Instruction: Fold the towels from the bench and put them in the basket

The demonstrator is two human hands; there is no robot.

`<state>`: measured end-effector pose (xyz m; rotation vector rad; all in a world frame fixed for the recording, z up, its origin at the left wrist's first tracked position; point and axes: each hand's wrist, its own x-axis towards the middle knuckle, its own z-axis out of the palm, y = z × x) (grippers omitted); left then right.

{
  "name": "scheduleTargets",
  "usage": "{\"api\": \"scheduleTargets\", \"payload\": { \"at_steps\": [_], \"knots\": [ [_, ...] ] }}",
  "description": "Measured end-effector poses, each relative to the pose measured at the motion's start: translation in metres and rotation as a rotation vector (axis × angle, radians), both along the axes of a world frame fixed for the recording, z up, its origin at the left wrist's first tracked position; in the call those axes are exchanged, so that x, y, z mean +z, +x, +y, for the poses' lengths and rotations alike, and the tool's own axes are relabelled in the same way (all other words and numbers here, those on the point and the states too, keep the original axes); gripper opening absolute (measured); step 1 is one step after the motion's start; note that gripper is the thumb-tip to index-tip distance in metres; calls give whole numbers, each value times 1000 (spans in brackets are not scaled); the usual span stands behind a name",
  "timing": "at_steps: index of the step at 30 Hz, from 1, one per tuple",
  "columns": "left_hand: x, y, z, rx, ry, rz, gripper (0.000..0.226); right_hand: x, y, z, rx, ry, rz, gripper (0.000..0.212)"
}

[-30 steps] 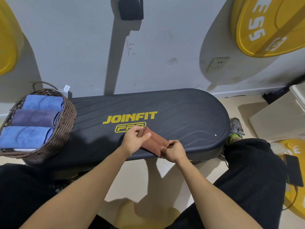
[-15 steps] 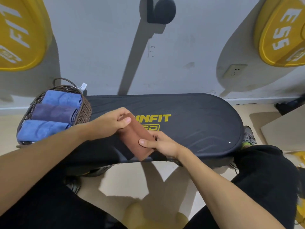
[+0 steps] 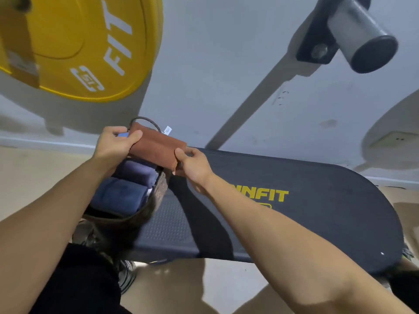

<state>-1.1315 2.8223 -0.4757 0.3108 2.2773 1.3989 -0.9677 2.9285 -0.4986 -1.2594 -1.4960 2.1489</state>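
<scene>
Folded brown towel (image 3: 156,148) held in the air above the far end of the wicker basket (image 3: 158,189), one hand at each end. Landmark for all positions: the basket.

Left hand (image 3: 114,146): fingers curled over the towel's left end, thumb (image 3: 133,136) on its top face. A small blue patch (image 3: 123,134) shows between the fingers; cannot tell what it is.

Right hand (image 3: 192,164): thumb on top of the towel's right end, fingers tucked beneath, pinching it. Fingertips under the cloth are hidden.

Basket stands on the left end of the desk (image 3: 317,211), a dark padded top with yellow lettering. The right forearm cuts off the start of that lettering; only "NFIT" reads. The basket's near rim is blurred and in shadow; its left side is covered by the left forearm. Its far loop handle (image 3: 145,120) shows behind the brown towel, with a white tag (image 3: 167,130) beside it.

Inside the basket: two dark blue towels (image 3: 122,196), folded, side by side. Whatever lies further back is hidden by the brown towel.

Above and left of the basket: yellow weight plate (image 3: 79,46) against the wall, cut off at the frame edge. Far right of the basket, high: a grey peg with black cap (image 3: 362,35).
</scene>
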Motion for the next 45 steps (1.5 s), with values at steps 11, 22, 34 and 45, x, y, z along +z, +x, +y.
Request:
{"api": "scheduleTargets", "payload": {
  "at_steps": [11,22,34,45],
  "knots": [
    [-50,-58,-8,-38,-51,210,58,-25,-93,-3,-28,427,-244,28],
    [-57,-35,-30,-526,-252,700,54,-49,-72,-13,386,1235,-149,40],
    [-65,-51,-14,-475,-458,691,70,-38,-80,16,565,1404,-245,41],
    [-41,-60,-16,-565,-545,489,67,-4,-73,26,742,1146,-285,58]
  ]
}}
